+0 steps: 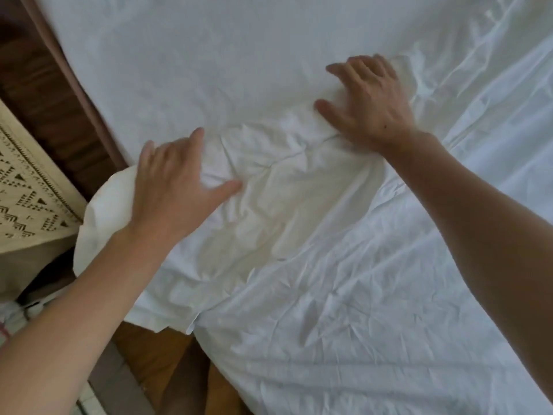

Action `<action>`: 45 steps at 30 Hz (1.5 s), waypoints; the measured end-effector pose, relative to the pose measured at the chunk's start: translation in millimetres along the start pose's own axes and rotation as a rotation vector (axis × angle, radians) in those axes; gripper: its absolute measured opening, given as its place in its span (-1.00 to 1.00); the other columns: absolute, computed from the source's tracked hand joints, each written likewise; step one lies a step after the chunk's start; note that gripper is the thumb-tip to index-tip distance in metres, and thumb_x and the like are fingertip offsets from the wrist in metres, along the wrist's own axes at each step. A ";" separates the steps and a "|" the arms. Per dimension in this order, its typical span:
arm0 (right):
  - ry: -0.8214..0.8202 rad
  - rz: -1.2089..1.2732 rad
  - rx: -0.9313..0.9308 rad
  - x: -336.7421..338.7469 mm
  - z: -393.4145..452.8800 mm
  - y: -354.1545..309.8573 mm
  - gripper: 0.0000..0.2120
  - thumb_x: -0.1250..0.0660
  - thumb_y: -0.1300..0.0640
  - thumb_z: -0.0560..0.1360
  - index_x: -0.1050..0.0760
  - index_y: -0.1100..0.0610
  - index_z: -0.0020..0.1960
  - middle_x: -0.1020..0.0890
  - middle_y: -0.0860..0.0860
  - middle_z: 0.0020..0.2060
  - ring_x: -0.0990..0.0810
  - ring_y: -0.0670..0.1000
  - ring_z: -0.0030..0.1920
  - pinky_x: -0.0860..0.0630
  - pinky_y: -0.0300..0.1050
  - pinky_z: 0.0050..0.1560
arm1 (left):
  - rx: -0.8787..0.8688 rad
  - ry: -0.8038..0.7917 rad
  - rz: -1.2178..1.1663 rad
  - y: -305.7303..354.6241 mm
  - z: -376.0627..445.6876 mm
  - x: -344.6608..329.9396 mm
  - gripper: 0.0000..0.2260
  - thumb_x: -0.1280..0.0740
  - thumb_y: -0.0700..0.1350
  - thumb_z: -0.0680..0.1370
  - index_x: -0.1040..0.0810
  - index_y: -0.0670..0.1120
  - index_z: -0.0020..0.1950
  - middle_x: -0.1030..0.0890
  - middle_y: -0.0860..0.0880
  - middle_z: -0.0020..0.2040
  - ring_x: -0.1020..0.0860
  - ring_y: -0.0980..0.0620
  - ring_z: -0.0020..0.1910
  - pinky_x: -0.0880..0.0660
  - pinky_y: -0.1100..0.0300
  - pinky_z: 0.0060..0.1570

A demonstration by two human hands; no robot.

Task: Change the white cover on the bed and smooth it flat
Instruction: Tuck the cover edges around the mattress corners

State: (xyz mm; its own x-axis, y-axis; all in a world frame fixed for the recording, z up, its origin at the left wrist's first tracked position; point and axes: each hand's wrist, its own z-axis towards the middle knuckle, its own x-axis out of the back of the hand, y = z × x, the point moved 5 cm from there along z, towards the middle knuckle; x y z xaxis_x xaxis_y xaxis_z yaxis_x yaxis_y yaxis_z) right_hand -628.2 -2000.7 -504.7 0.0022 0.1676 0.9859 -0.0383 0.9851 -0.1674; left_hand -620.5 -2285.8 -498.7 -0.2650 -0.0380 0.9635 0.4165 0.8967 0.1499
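Observation:
A white cover lies wrinkled over the bed and fills most of the view. Its crumpled corner is bunched between my two hands, with a loose flap hanging off the left side. My left hand presses flat on the cover near the bed's left edge, fingers spread. Farther up and to the right, my right hand rests flat on the cloth with straight, spread fingers. A smoother white sheet shows beyond the hands.
A brown bed edge runs down the left side. A beige patterned fabric lies at the far left. Wooden floor shows below the cover's hanging edge at the bottom.

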 end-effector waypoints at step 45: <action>0.077 -0.053 -0.542 -15.7 -367.8 26.2 -0.47 0.08 -0.09 0.67 -0.54 0.22 -0.02 -0.65 0.25 -0.14 -0.59 0.28 -0.10 -0.29 0.02 -0.17 | 0.023 0.312 0.005 205.2 -189.5 -63.1 -0.27 -0.18 0.33 0.47 -0.31 -0.19 0.43 -0.33 -0.30 0.43 -0.30 -0.28 0.42 -0.07 -0.18 0.45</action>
State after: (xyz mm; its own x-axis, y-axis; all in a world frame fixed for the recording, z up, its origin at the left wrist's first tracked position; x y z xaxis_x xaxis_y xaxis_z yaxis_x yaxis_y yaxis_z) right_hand -261.7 -1963.8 -527.7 0.0638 0.0992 0.9930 0.4839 0.8671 -0.1177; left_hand -353.6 -2183.0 -486.7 0.0180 -0.1634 0.9864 0.3963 0.9069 0.1430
